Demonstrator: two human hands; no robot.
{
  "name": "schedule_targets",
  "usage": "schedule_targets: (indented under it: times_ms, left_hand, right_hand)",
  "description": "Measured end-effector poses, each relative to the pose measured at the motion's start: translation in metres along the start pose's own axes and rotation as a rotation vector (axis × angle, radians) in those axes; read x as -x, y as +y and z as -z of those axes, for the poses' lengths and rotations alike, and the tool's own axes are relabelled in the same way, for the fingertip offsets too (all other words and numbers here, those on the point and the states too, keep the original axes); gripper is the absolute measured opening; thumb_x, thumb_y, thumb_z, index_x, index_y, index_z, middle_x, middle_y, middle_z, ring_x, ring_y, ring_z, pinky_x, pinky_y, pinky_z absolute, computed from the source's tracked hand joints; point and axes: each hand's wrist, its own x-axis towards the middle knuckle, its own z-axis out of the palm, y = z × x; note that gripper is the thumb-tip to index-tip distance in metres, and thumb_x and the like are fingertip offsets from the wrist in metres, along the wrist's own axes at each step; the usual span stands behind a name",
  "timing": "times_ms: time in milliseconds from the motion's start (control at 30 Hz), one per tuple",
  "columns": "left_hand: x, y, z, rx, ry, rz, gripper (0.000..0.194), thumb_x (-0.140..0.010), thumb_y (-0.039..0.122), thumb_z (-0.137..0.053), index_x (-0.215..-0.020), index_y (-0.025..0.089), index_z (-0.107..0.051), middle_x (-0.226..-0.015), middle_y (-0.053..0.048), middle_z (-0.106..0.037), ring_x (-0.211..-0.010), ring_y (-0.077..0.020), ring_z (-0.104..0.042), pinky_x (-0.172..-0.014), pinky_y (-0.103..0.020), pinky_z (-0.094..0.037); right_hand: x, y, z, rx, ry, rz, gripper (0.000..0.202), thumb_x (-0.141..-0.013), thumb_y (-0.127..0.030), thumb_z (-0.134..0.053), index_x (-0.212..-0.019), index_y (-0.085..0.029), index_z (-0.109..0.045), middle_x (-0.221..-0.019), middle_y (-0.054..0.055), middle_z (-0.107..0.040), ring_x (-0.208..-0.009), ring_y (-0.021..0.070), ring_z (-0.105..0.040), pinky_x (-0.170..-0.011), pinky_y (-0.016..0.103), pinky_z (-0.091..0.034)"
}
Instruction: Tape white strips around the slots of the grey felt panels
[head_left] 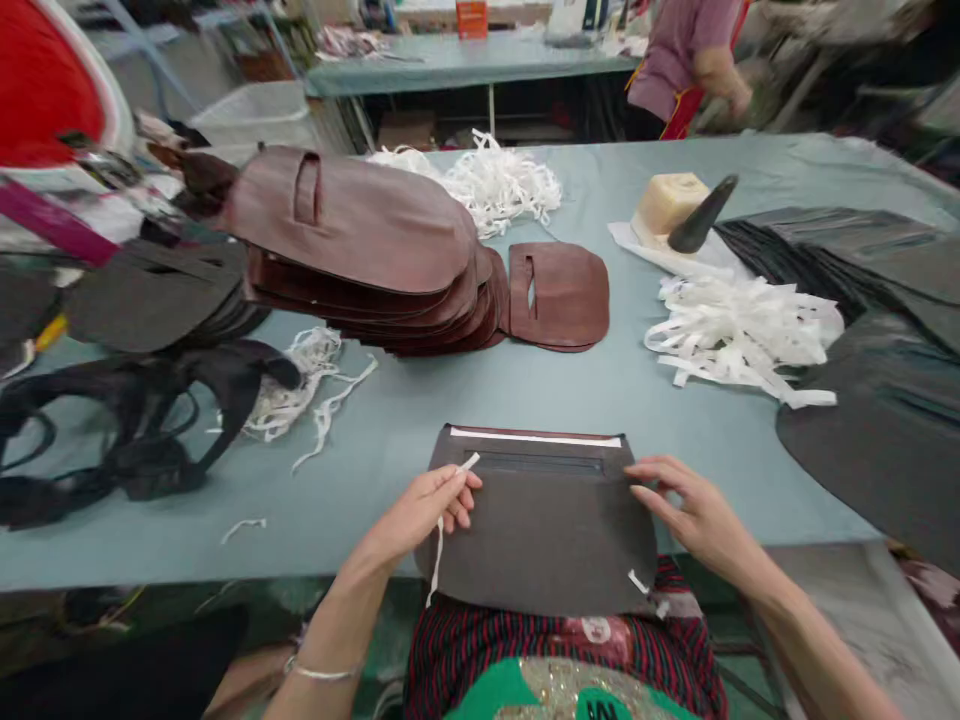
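A dark grey leather panel lies at the table's front edge, partly over the lap. A white strip runs along its top edge, above a narrow zipped slot. My left hand is closed on a thin white strip at the panel's upper left; one end sticks up past the fingers and the rest hangs down. At the upper right corner, my right hand has its fingers apart, the fingertips at the panel's edge, holding nothing. Small white scraps lie on the panel's lower right.
Brown panels are stacked at the back left, with smaller brown pieces beside them. Black straps lie left. White strips, a cream block with a dark horn-shaped object and dark panels are right. A person stands behind.
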Motion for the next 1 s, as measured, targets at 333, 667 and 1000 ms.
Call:
schedule_targets:
  times_ms: [333,667,1000]
  left_hand:
    - [-0.011,-0.002,0.001,-0.029,0.229,-0.052,0.042,-0.087,0.051,-0.044,-0.101,0.015,-0.059,-0.066,0.003,-0.051,-0.052,-0.0074,-0.045,-0.050,-0.020,-0.035]
    - [0.003,0.027,-0.058,-0.666,0.142,-0.336,0.024,-0.088,0.034,-0.047,-0.101,0.023,-0.064,-0.075,0.001,-0.060,-0.067,-0.0125,-0.057,-0.063,-0.024,-0.042]
    - [-0.001,-0.036,-0.035,-1.359,0.572,-0.382,0.060,-0.086,0.007,-0.037,-0.144,0.019,-0.027,-0.150,-0.005,-0.033,-0.103,-0.0180,-0.059,-0.084,-0.030,-0.052]
  right_hand:
    - [-0.052,-0.017,-0.030,0.046,0.270,0.022,0.013,-0.088,-0.024,-0.051,-0.098,-0.021,-0.060,-0.096,0.006,-0.059,-0.092,0.0215,-0.057,-0.084,0.039,-0.048]
    - [-0.047,-0.086,-0.062,0.107,0.113,0.242,0.030,-0.094,-0.024,-0.042,-0.122,-0.019,-0.053,-0.120,0.011,-0.055,-0.112,0.0225,-0.051,-0.094,0.041,-0.045]
    - [-0.036,-0.041,-0.076,0.597,0.078,0.326,0.034,-0.093,-0.020,-0.043,-0.125,-0.015,-0.054,-0.133,0.012,-0.053,-0.120,0.0294,-0.046,-0.098,0.048,-0.036]
